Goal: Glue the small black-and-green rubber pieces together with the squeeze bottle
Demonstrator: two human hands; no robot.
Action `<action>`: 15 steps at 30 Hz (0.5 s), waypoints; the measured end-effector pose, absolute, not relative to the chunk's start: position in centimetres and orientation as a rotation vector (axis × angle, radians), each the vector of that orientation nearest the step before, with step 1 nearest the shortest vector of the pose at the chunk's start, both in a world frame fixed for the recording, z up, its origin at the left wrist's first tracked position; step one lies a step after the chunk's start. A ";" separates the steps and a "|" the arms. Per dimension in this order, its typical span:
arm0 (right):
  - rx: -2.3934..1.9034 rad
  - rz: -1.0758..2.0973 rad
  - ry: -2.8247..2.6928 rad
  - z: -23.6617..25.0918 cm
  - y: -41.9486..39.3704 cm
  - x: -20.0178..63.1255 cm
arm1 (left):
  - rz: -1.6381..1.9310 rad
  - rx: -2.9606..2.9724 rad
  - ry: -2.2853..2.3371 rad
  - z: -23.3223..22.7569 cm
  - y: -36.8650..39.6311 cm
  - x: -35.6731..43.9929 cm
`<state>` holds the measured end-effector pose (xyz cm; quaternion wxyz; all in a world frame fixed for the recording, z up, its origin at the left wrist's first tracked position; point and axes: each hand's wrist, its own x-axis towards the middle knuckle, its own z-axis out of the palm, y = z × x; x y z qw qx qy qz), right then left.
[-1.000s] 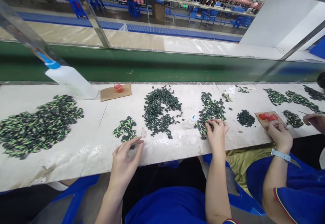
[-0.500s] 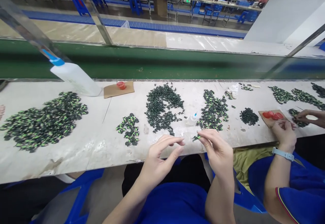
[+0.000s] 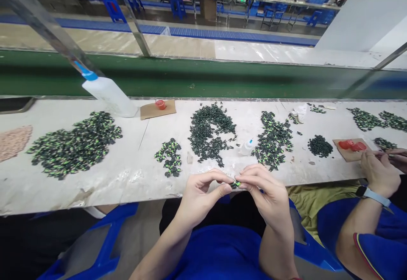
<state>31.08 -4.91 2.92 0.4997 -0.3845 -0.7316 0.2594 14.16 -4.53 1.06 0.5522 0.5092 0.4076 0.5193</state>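
Between my two hands, just above the table's front edge, is a small dark green piece with bright green marks [image 3: 235,184]. The thumb and fingers of my right hand [image 3: 265,191] pinch its right end. My left hand [image 3: 203,193] grips its left end between thumb and fingertips, which hide part of it. Beyond my hands lies a heap of small dark green cylinder-like pieces [image 3: 202,129]. A pile of dark and bright green pieces [image 3: 275,140] is to the right, with a small blue-tipped bottle [image 3: 246,148] beside it.
A smaller green pile [image 3: 170,157] and a large one [image 3: 76,144] lie leftward. A tall white bottle [image 3: 110,95] and cardboard with a red cup [image 3: 160,104] stand behind. At right, a co-worker's hand [image 3: 380,172] works near red cups [image 3: 351,145].
My right hand has brought the small green piece left and down, and my left hand has closed on its other end. The view has shifted slightly left. The co-worker's hands have moved right.
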 end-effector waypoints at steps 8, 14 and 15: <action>-0.940 0.660 -1.729 2.8 -5.1 30.4 | 1.238 1.111 1.000 1.6 -4.9 14.5; -0.997 0.668 -1.710 2.8 -5.0 29.8 | 1.242 1.123 1.042 1.9 -5.5 14.6; -1.006 0.672 -1.699 2.7 -5.0 29.7 | 1.239 1.122 1.039 1.8 -5.5 14.6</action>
